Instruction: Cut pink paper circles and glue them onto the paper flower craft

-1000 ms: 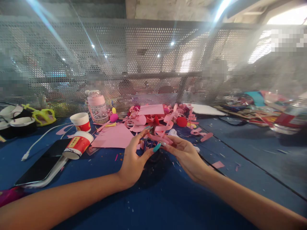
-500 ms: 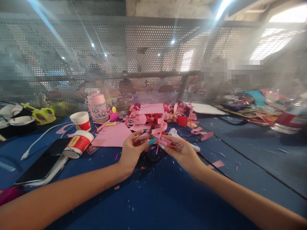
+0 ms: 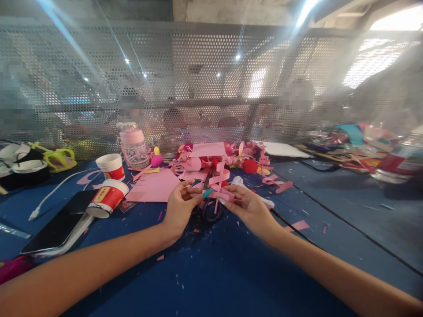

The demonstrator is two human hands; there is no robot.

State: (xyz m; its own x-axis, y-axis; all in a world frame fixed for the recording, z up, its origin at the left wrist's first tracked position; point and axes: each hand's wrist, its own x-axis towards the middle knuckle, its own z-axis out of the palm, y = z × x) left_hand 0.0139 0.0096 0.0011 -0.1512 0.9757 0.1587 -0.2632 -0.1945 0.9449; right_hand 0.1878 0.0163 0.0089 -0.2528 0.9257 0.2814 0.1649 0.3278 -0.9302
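My left hand (image 3: 180, 203) and my right hand (image 3: 247, 204) meet above the blue table (image 3: 211, 273), both pinching a curled pink paper strip (image 3: 220, 184) between their fingertips. The strip loops upward between the hands. Black scissors (image 3: 210, 210) lie on the table just beneath them. A flat pink paper sheet (image 3: 155, 186) lies to the left of my left hand.
A heap of pink paper scraps and red balls (image 3: 231, 160) sits behind the hands. Two red-and-white paper cups (image 3: 110, 167), a phone (image 3: 61, 224) with a white cable, and a pink-lidded jar (image 3: 134, 145) stand left. A perforated metal screen (image 3: 211, 88) closes the back.
Both hands drew closer together and slightly away from me, closing their fingertips on the pink strip, which now curls upward between them.
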